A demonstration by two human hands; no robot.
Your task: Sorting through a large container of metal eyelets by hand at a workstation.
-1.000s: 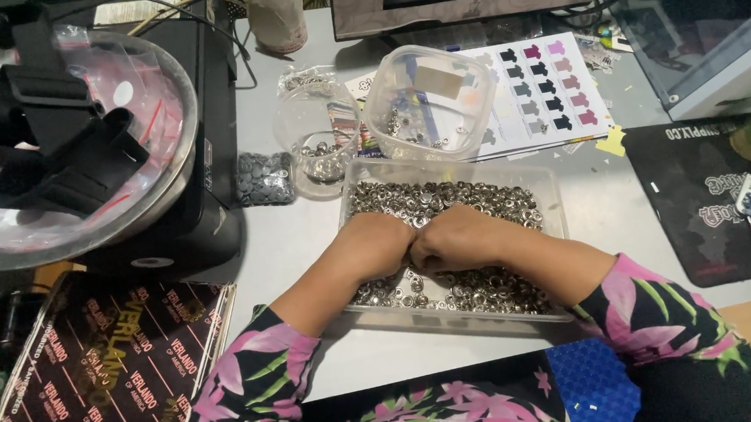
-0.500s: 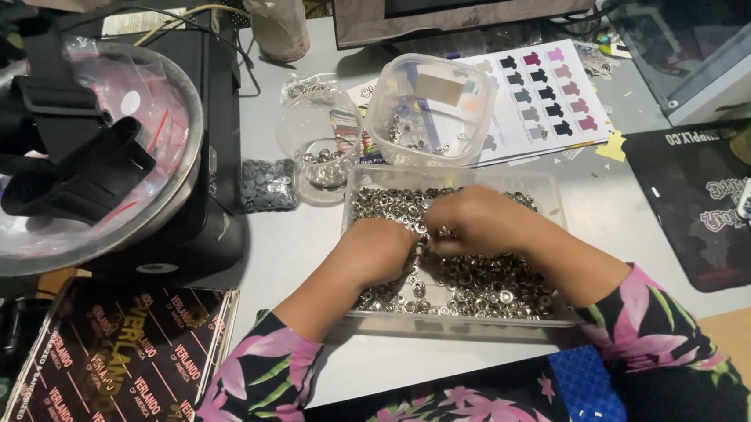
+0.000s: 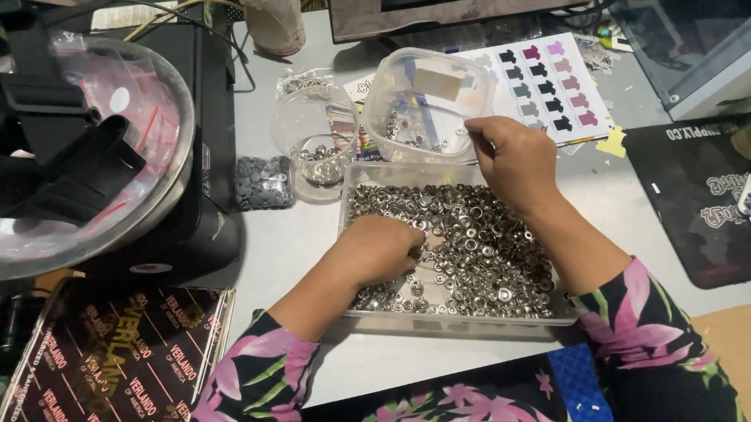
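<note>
I work over the bench (image 3: 307,242), where a clear tray (image 3: 462,319) of small metal snaps (image 3: 484,247) fills the centre of the frame. My left hand (image 3: 378,250) rests curled among them, its grip hidden. My right hand (image 3: 513,157), fingers (image 3: 475,129) pinched, hovers at the clear tub (image 3: 425,102) above centre. I'd pinch lightly and release low inside the rim.

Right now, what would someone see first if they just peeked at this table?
First, the clear tray heaped with shiny metal snaps, in the middle. The left hand digs in them; the right hand reaches over a clear tub behind. At far left sits a big plastic-wrapped metal bowl.
</note>
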